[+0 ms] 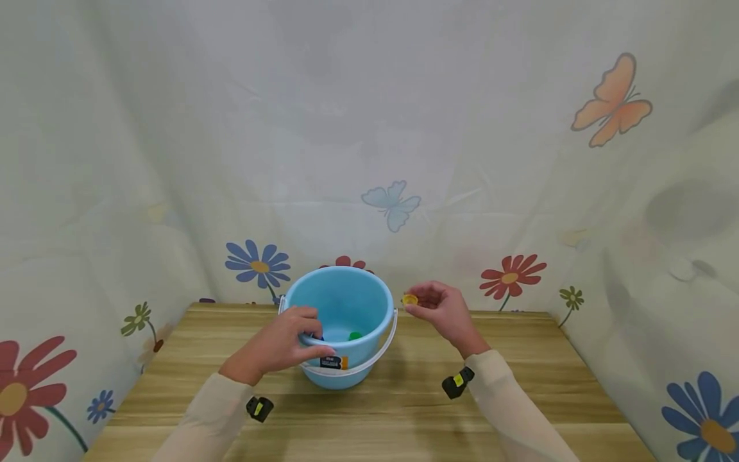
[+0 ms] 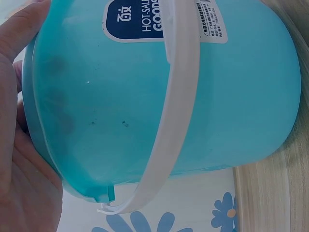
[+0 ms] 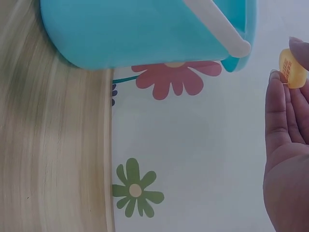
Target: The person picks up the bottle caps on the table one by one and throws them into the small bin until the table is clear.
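Note:
A light blue bucket [image 1: 360, 351] stands upright on the table, its white handle [image 2: 181, 106] hanging down over the front. My left hand [image 1: 283, 337] grips the bucket's near rim, thumb outside and fingers over the inside. Right of the bucket and a little above rim height, my right hand [image 1: 447, 311] pinches a small yellow cap [image 1: 410, 299] between thumb and fingers. Red print shows on the cap [image 3: 291, 69] in the right wrist view. Inside the bucket lies a small green thing [image 1: 355, 335]. A dark blue bit [image 1: 319, 337] beside the left fingers is mostly hidden.
The wooden table [image 1: 508, 391] extends around the bucket on both sides and in front. A pale curtain [image 1: 323, 128] printed with flowers and butterflies hangs behind the table and along both sides. Each wrist carries a small black device [image 1: 458, 383].

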{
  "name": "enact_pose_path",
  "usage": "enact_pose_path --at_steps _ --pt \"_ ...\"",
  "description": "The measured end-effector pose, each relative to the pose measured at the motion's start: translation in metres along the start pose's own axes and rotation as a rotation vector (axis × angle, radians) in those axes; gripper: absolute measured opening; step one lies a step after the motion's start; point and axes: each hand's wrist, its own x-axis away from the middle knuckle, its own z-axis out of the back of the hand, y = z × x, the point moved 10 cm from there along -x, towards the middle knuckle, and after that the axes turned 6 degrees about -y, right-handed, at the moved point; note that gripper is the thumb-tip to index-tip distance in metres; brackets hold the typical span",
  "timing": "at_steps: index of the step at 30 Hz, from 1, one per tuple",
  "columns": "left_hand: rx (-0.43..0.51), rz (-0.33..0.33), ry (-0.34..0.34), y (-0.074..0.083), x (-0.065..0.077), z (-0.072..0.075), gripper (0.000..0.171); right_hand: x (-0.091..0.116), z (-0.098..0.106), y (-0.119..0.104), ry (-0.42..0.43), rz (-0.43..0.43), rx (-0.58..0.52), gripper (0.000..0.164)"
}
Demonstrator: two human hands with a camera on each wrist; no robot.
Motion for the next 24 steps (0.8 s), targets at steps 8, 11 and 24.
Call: enact_pose_path --at_steps 8,11,24 --pt "-0.011 -0.015 0.007 0.0 0.0 0.0 0.033 -0.005 -0.005 -0.007 0.0 0.014 -0.01 0.034" --pt "-0.012 -0.024 0.009 0.001 0.0 0.0 0.034 -0.006 -0.008 -0.009 -0.002 0.014 -0.026 0.034" --pt "-0.01 -0.025 0.012 0.002 0.0 0.0 0.034 -0.011 -0.019 -0.017 0.01 0.012 -0.039 0.035"
